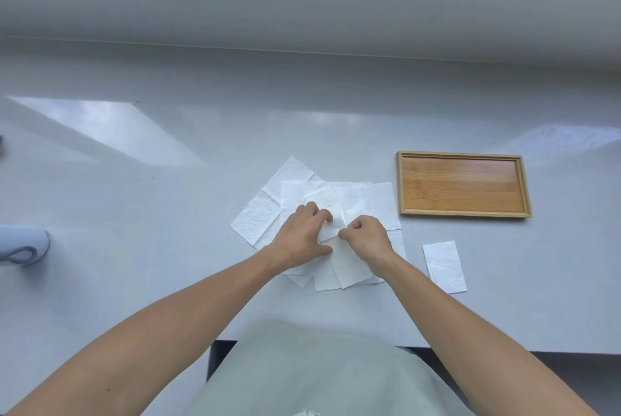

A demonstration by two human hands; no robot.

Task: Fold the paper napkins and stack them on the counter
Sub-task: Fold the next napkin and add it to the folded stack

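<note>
A loose pile of white paper napkins (268, 210) lies spread on the pale counter (168, 214) in front of me. On top of the pile sits a smaller, partly folded napkin (326, 205). My left hand (302, 237) pinches its near left edge, and my right hand (366, 235) pinches its near right edge with curled fingers. The near part of this napkin is hidden under my fingers. One folded napkin (444, 266) lies alone to the right of the pile, apart from both hands.
A shallow wooden tray (406, 187) sits at the right, behind the folded napkin. A pale blue object with a handle (23, 247) pokes in at the left edge. The counter's front edge (504, 350) runs just before my body.
</note>
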